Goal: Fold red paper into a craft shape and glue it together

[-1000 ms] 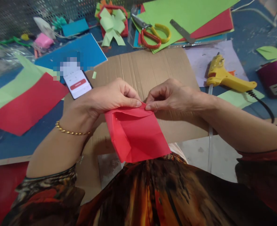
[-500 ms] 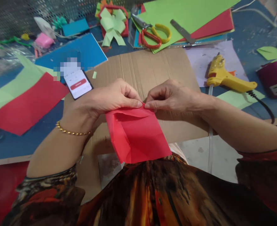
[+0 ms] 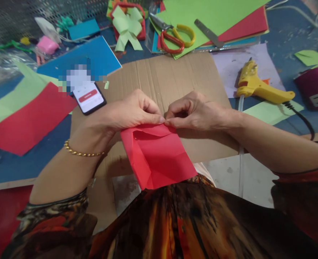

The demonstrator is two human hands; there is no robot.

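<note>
A folded red paper piece (image 3: pixel 169 154), shaped like a bag or pouch, hangs toward my lap with its folded edge uppermost. My left hand (image 3: pixel 140 110) pinches that top edge between thumb and fingers. Close beside it, my right hand (image 3: pixel 190 111) pinches the same edge near its right end; the thumb tips almost touch. What lies under the fingertips is hidden. A brown cardboard sheet (image 3: pixel 180 75) lies beneath both hands. Left of my left wrist is a phone (image 3: pixel 91 100) with a lit screen.
Scissors (image 3: pixel 172 39) and a flat metal blade (image 3: pixel 209 33) rest on green paper (image 3: pixel 215 14) at the back. A yellow glue gun (image 3: pixel 261 84) lies at right, its cord trailing. A red sheet (image 3: pixel 29 118) is at left. Behind stands a pale green paper bow (image 3: pixel 128 28).
Both hands keep their pinch on the red paper, with the thumbs shifted slightly. The paper's lower edge has tilted a little. The background has moved slightly in the view.
</note>
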